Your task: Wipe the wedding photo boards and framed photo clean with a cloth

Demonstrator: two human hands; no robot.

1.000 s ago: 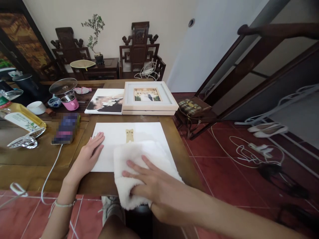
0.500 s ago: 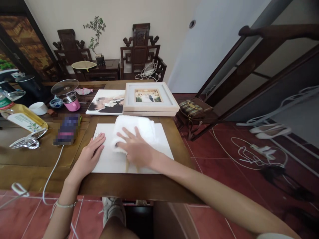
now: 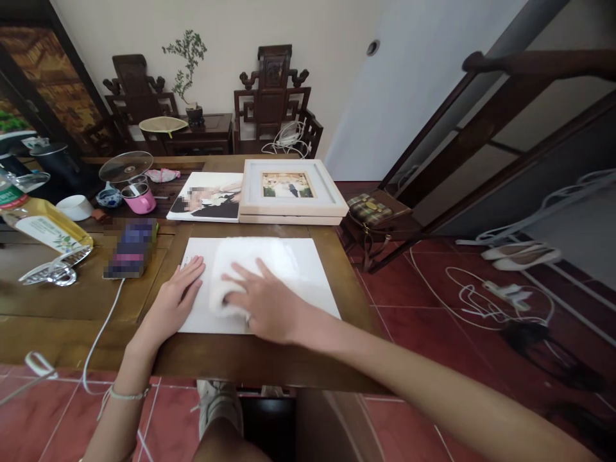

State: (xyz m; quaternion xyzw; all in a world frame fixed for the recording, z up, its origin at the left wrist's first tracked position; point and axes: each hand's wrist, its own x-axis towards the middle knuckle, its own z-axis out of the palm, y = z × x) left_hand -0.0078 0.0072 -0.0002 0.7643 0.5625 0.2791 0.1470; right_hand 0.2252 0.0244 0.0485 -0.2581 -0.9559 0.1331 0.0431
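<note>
A folded white towel [image 3: 260,253] lies on a white panel [image 3: 317,282] at the front of the wooden table. My right hand [image 3: 269,305] presses down on the towel from above, its fingers spread across the cloth; its palm side is hidden. On the panel's left edge rests my left hand [image 3: 180,292], flat and holding nothing, with fingers stretched out beside some small printed text. The towel is slightly blurred.
Behind the panel are a photo print [image 3: 206,197] and a pale picture frame [image 3: 293,208]. Leftward lie a phone [image 3: 129,250] with a white cable, a clear hair claw [image 3: 60,266], an oil bottle [image 3: 48,224] and a pink mug [image 3: 139,200]. Cables [image 3: 500,301] lie on the floor.
My right hand and the towel have slid toward me across the panel, the towel also slightly left. My left hand has stayed in place.
</note>
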